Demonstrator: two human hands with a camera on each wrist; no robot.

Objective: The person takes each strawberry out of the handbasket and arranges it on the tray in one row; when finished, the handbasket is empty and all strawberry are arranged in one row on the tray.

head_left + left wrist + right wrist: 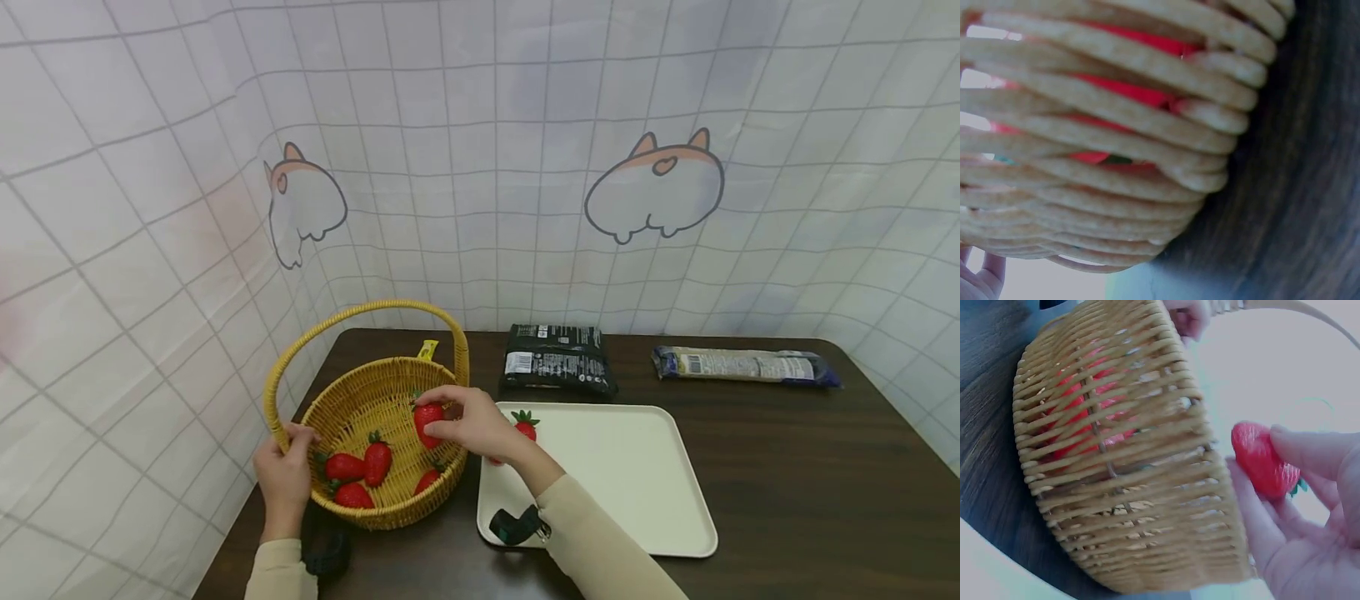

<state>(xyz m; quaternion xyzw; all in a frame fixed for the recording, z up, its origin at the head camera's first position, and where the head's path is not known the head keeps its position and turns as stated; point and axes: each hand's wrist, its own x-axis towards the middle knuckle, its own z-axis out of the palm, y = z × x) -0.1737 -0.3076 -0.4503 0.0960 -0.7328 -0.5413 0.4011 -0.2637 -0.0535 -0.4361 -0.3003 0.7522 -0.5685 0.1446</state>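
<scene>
While L hand [285, 471] grips basket [377, 518] at rim, R hand [471, 423] pinches 1 strawberry [426, 425]; it's held abv basket.

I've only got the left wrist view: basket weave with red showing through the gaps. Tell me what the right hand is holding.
Observer: The right hand pinches a red strawberry between thumb and fingers.
Operator: Name whatever lies just right of the basket.
Observer: A white tray, flat on the table.
Operator: Report what's on it.
Observer: At least one other strawberry, partly hidden by the right hand.
</scene>
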